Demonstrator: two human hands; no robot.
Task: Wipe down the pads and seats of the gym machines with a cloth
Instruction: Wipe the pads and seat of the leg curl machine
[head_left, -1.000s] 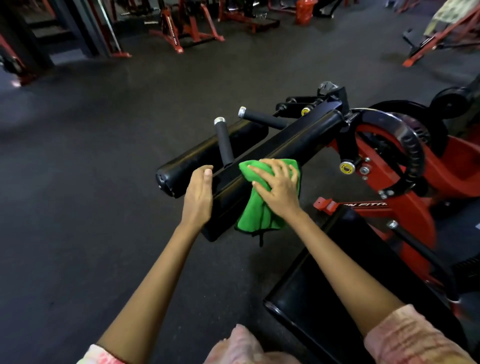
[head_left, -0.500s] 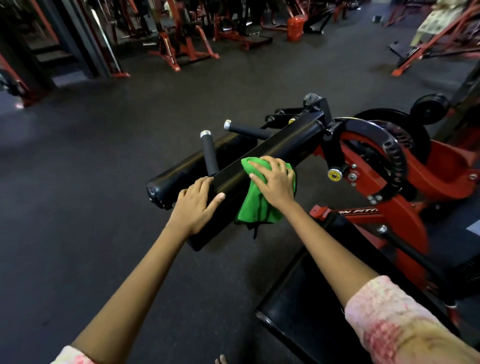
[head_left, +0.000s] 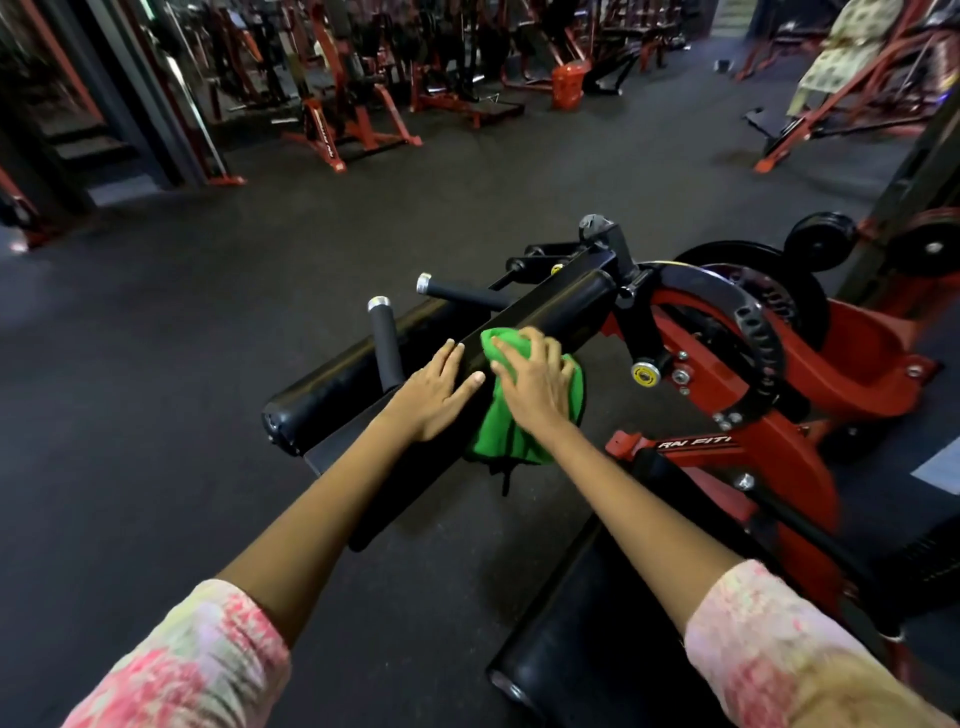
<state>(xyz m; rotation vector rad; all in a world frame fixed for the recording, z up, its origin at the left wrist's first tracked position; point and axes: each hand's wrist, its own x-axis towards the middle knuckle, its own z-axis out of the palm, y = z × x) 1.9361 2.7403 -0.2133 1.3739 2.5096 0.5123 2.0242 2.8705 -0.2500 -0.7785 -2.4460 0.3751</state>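
A single wide-angle head-worn view looks forward and steeply down from close above both outstretched forearms, with the black machine pad (head_left: 545, 317) at frame centre, the dark gym floor (head_left: 156, 364) spreading left, and distant red machines (head_left: 353, 124) bending along the top edge.

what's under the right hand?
The green cloth, pressed by the right hand onto the long black pad. The pad surface under the cloth is covered.
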